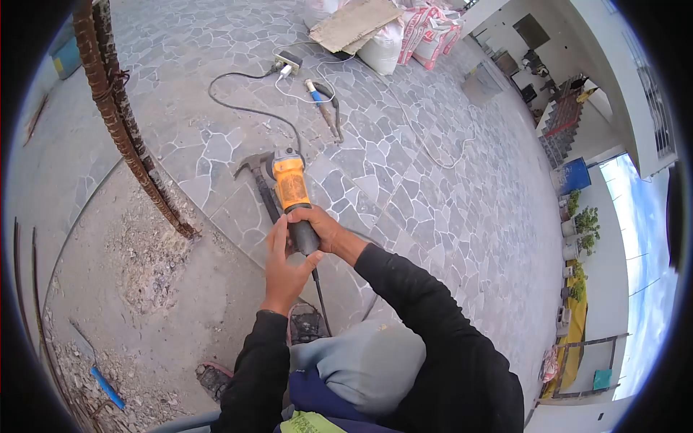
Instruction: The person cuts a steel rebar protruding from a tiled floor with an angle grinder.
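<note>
An orange and dark angle grinder (292,189) is in front of me, its head pointing away. My right hand (323,228) is closed round its dark rear body from the right. From the left, my left hand (284,265) holds the same rear part, fingers along the side and thumb across the lower end. A black cord runs down from the grinder's rear end. Just left of the grinder, a claw hammer (266,193) lies on the paving, partly covered by the tool and my fingers. The grinder's disc cannot be made out.
Rusty rebar (130,137) rises from broken concrete at left. A blue-handled trowel (107,387) lies in rubble. Ahead are a power outlet box (288,60) with cords and a blue-banded tool (322,108). Filled sacks (381,49) stand farther back. Potted plants (586,224) line the right.
</note>
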Demonstrator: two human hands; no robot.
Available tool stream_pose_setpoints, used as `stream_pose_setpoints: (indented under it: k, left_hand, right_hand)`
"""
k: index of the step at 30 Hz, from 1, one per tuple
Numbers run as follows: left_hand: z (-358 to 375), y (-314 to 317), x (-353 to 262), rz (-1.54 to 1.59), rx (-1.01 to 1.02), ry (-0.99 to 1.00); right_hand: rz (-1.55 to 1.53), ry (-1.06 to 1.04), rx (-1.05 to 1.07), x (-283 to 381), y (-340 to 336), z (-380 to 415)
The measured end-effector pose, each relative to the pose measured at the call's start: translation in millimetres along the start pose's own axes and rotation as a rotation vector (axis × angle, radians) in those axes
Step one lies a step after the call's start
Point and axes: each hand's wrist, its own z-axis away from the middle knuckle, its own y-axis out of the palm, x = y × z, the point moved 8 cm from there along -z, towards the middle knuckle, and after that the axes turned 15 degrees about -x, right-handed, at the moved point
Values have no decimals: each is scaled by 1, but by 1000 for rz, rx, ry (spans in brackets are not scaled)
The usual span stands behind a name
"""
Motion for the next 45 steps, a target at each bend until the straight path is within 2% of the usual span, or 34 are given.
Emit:
stream_pose_setpoints:
  k: [6,14,16,18,20,21,22,23,25,26,28,29,30,31,33,36,40,45]
  left_hand:
    - [3,2,-1,-146,-40,107]
    - [8,2,6,-23,-63,143]
    - [7,2,5,-47,-19,143]
    - [-3,-9,-4,-130,-8,81]
    - [-14,-6,-4,-230,190,100]
    - [-22,-10,-9,-250,187,76]
    - [-28,-14,-22,-160,200,47]
    - [-35,-17,-40,-64,208,24]
    - [-53,-32,-102,-91,147,148]
    - [-62,-44,-132,-47,100,230]
    - [-77,-77,-193,102,-21,396]
    - [-83,-99,-232,133,-124,562]
    - [-91,-121,-260,162,-157,672]
    - [-101,-141,-294,41,-240,813]
    - [-117,-171,-340,-98,-354,937]
    - [-135,-193,-379,-247,-430,963]
    - [-152,-208,-395,-375,-455,901]
    - [-147,-210,-371,-427,-415,732]
  right_hand:
    - [-46,-20,-33,4,0,1]
    - [-73,-37,-37,2,-7,-10]
    - [28,-109,-82,9,-11,-11]
    - [38,-75,-161,16,-20,-10]
    - [138,-119,-188,25,-30,-14]
    - [220,-202,-238,32,-40,-22]
    - [298,-290,-290,39,-49,-27]
    - [291,-274,-283,42,-53,-28]
    - [639,-450,-430,68,-67,-24]
    - [633,-445,-427,72,-77,-30]
    - [908,-543,-569,79,-106,-46]
    - [906,-538,-562,77,-117,-55]
    - [1042,-574,-674,80,-132,-58]
    - [1181,-608,-786,82,-143,-57]
    - [1248,-588,-839,82,-156,-49]
    - [1352,-534,-903,77,-178,-48]
    - [1440,-648,-1013,71,-194,-45]
    - [1422,-697,-1044,61,-199,-48]
